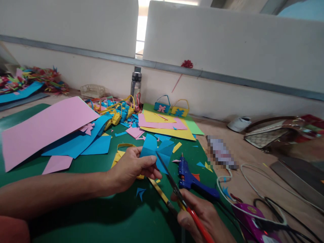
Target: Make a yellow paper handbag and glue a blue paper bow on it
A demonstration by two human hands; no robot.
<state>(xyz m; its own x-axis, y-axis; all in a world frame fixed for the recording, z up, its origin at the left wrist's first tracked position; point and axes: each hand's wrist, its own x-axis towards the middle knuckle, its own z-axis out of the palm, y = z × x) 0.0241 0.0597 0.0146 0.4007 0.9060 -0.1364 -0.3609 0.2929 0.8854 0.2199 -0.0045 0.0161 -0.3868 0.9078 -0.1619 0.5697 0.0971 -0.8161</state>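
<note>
Left hand (pixel 134 165): raised above a smooth green mat (pixel 91 165); and here its grip is clenched, a creased, notched piece of bright blue paper (pixel 164 148) being pinched at its left side between thumb and fingers.
Right hand (pixel 206 211): seen lower down, its grip wrapped about a pair of red-handled scissors with dark metal blades (pixel 174 185).
Blades: pointed up and leftward, their tips brought to the middle of the blue paper; whether they are parted cannot be told.
Blue paper: held up in the centre of the view, just left of a dark blue glue gun (pixel 186 177), which is laid on the mat.
Under the left hand: a small yellow paper bag with a looped handle (pixel 118 157), partly covered by the wrist and fingers.
Mat, left side: a large pale pink paper sheet (pixel 50 128) is spread over flat blue paper sheets (pixel 86 145).
Mat, far side: a heap of small yellow and blue paper bags (pixel 118 113) is gathered; to its right, a blue bag with a pink bow (pixel 162 106) is stood beside a yellow bag with a blue bow (pixel 180 110).
Brown-topped bench (pixel 215 130), right side: a shiny purple device (pixel 253 216) is surrounded by cables.
</note>
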